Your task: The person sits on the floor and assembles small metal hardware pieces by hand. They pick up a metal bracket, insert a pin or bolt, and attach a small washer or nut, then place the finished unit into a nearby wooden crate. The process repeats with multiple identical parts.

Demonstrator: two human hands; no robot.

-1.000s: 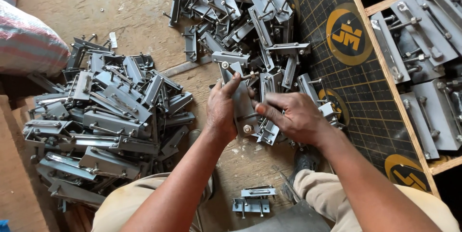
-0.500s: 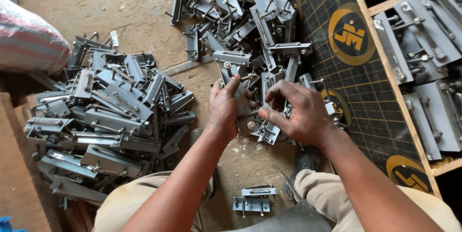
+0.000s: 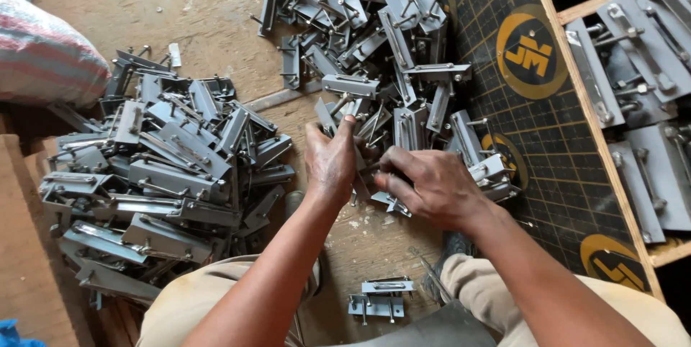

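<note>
Left hand [image 3: 330, 163]: closed around a grey metal bracket [image 3: 358, 174], held just above the wooden floor [image 3: 201, 8]
Right hand [image 3: 426, 187]: fingers pinched on the same bracket from the other side
Left pile [image 3: 165, 174]: stacked brackets, beside left forearm
Far pile [image 3: 374, 30]: loose brackets, partly on black mat [image 3: 554, 145]
Crate [image 3: 640, 102]: brackets laid inside

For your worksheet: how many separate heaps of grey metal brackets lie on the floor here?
2 heaps: one left of the left hand, one above the right hand. A few loose brackets lie between the knees; more fill the wooden tray.
</note>
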